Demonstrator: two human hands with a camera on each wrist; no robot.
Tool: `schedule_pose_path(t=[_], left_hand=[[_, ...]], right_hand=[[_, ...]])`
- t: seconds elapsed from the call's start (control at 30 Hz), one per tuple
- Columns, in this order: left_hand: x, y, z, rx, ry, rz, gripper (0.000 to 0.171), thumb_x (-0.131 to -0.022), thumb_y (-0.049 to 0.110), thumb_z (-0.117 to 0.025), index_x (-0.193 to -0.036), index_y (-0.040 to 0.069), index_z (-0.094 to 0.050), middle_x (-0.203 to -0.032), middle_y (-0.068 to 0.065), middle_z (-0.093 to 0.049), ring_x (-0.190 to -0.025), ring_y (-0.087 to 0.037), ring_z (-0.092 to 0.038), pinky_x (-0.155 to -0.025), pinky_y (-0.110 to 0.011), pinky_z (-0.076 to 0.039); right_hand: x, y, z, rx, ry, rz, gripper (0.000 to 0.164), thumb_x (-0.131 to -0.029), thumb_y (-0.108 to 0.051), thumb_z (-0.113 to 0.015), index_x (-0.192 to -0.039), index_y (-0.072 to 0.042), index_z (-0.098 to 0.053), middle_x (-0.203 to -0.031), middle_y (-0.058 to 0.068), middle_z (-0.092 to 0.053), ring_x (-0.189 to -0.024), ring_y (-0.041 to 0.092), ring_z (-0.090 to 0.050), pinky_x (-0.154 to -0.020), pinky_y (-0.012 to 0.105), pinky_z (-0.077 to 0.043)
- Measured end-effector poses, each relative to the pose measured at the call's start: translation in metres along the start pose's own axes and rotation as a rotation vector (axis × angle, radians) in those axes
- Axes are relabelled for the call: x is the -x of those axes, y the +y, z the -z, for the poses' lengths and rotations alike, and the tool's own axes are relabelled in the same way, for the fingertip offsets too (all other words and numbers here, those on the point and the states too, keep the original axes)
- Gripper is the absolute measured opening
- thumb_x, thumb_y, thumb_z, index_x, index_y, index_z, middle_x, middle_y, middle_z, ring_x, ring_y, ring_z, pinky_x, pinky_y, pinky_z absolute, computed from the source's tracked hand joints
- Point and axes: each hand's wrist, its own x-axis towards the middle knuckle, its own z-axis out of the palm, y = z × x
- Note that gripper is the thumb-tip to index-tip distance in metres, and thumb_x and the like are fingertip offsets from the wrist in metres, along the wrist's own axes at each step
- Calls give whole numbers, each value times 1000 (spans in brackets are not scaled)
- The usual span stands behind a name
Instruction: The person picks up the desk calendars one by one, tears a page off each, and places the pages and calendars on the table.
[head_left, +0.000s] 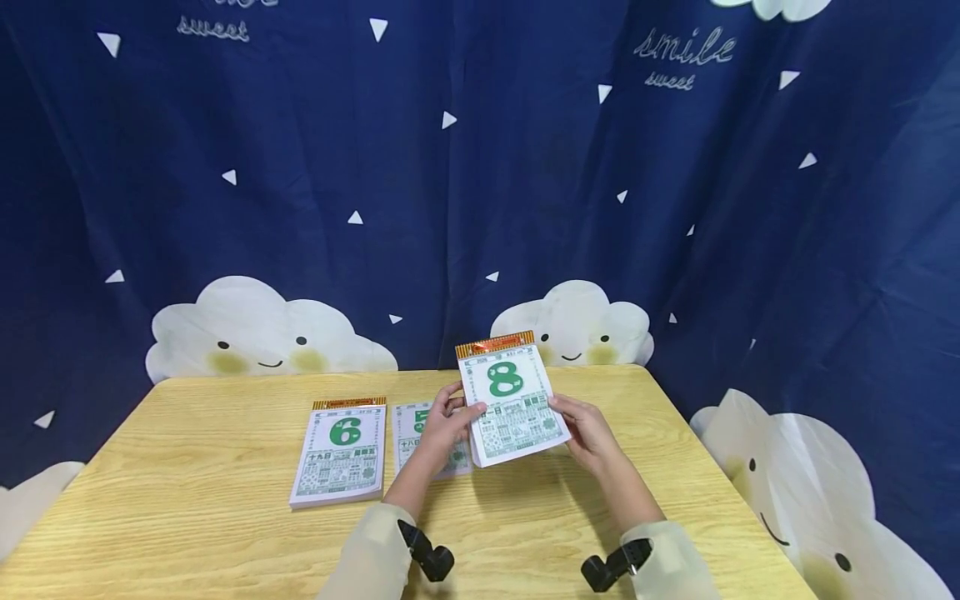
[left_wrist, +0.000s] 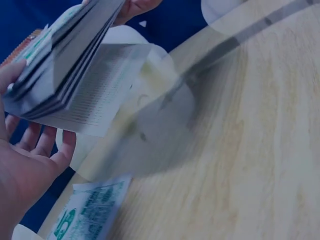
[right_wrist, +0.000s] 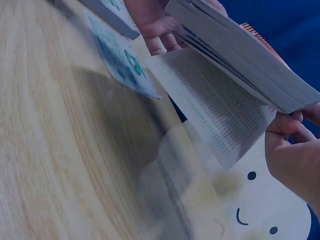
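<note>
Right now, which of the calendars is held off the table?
The calendar showing 8: the left hand and right hand grip it; the 6 calendar and the partly hidden calendar lie on the table.

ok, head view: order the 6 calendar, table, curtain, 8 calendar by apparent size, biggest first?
1. Curtain
2. Table
3. 8 calendar
4. 6 calendar

3 over 4 holds only as pictured: the 8 is lifted off the table, likely nearer the camera, so true sizes are unsure.
</note>
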Motion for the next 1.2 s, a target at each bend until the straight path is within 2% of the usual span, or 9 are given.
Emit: schedule_pose_path(t=[0.2,0.3,0.53,0.8,1.07,1.2], left_hand=[[2,9,5,104,-74,-99,63,-87,12,-61,-140,20,-29,-116,-5,-59,-83,-10,-67,-71,-25,-57],[5,15,5,167,-100,-119,65,-87,8,-60,-139,25,-25,-118,-6,-61,-85,-13,-69,-73,-31,-59],[10,28,4,259,-104,-167,79,-83,-4,-58,-140,38,-22,-123,-12,-61,-88,-19,-70,-76,-39,-59],[19,42,11,270,-131,-167,89,-81,-9,-56,-144,40,-16,-129,-13,-56,-92,-19,-69,-79,-38,-59],[29,53,21,284,-134,-161,92,-80,-10,-55,-146,39,-14,-117,-2,-63,-91,-18,-70,-77,-35,-59],[32,57,25,278,-138,-153,92,-80,-10,-56,-146,39,-14,-111,2,-66,-90,-18,-70,-78,-35,-59]], right_hand=[[3,-5,-12,-39,-33,10,26,-94,-4,-49,-86,-17,-69,-82,-2,-71,-75,9,-67,-69,19,-57],[3,-7,-19,-40,-52,14,26,-94,-4,-48,-86,-17,-69,-82,-2,-71,-75,10,-68,-69,20,-57],[3,-6,-30,-7,-80,14,25,-93,-3,-48,-87,-17,-68,-80,-4,-71,-72,9,-67,-67,19,-58],[4,-6,-36,18,-116,10,18,-93,-5,-50,-91,-14,-66,-81,-3,-71,-72,9,-68,-66,21,-58],[5,-8,-44,83,-173,5,12,-92,-6,-54,-99,-9,-63,-84,-5,-72,-78,8,-67,-69,21,-56],[5,-9,-48,143,-160,0,21,-90,-9,-57,-110,-2,-61,-84,-6,-71,-77,8,-65,-66,19,-52]])
